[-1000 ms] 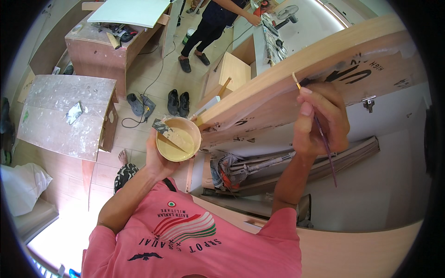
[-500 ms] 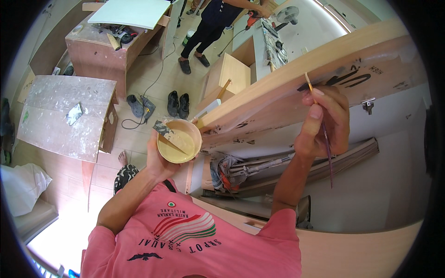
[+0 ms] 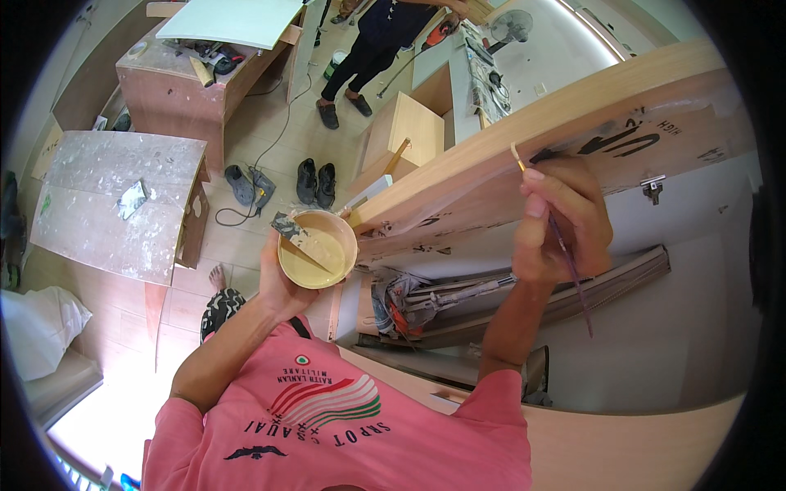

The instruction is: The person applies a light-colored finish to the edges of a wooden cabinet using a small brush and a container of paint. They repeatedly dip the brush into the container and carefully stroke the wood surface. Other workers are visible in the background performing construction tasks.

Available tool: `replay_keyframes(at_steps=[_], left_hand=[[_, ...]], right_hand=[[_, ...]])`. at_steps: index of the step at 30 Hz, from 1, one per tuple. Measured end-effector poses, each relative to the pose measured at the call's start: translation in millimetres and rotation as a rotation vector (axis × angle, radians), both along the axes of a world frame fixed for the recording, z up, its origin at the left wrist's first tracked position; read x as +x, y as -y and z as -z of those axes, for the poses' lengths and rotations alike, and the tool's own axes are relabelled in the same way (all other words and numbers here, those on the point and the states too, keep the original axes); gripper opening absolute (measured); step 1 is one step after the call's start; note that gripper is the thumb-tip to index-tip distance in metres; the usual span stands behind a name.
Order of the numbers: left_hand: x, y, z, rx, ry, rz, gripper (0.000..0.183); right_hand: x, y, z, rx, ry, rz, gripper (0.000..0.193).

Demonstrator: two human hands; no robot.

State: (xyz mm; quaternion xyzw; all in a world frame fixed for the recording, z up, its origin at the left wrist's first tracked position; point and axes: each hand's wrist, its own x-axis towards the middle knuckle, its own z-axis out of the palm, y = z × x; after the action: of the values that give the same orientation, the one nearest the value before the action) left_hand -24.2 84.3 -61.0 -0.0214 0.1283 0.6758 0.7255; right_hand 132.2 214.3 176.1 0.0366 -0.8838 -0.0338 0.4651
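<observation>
My left hand [image 3: 282, 282] grips a round tub [image 3: 354, 237] of pale yellow paste from its left side. A flat scraper [image 3: 299, 231], smeared and dark at one end, leans in the tub across the paste. Between thumb and fingers, my right hand [image 3: 565, 217] pinches a thin paintbrush [image 3: 572, 266] with a purple handle. The pale bristle tip meets, or nearly meets, the edge of a light wood panel [image 3: 458, 176]; contact cannot be made out. Dark marks and a metal hinge [image 3: 652, 188] show on the panel's underside.
Below the panel lie a bundle of tools [image 3: 401, 303] and long boards [image 3: 606, 282]. A stained worktable [image 3: 90, 176] stands at left, shoes [image 3: 315, 184] and a corded tool [image 3: 262, 188] on the floor. Beyond, a person [image 3: 368, 53] stands beside a counter holding a fan [image 3: 512, 27].
My right hand has moved a little left with the paintbrush, its tip sliding along the panel edge. The left hand and tub stay nearly still. The far person's arm has shifted.
</observation>
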Motion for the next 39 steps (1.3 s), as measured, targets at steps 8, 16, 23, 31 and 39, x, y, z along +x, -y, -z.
replay_keyframes(at_steps=[8,16,23,31,39], left_hand=[[-1.1,-0.3,2.5,0.052,0.006,0.01,0.083],[-0.3,-0.5,0.2,0.031,-0.007,-0.001,0.085],[0.4,0.0,2.8,0.005,-0.019,0.001,0.085],[1.2,0.6,1.8,0.009,-0.014,0.001,0.086],[-0.5,0.6,1.7,0.026,-0.002,0.002,0.08]], right_hand=[[-0.7,-1.4,2.1,-0.007,-0.027,-0.019,0.026],[-0.3,-3.7,4.2,0.001,-0.071,-0.012,0.027],[-0.1,-1.8,4.7,-0.01,-0.052,-0.01,0.027],[-1.0,-1.5,8.0,-0.041,-0.091,-0.023,0.026],[-1.7,0.5,7.6,-0.019,-0.054,-0.002,0.023]])
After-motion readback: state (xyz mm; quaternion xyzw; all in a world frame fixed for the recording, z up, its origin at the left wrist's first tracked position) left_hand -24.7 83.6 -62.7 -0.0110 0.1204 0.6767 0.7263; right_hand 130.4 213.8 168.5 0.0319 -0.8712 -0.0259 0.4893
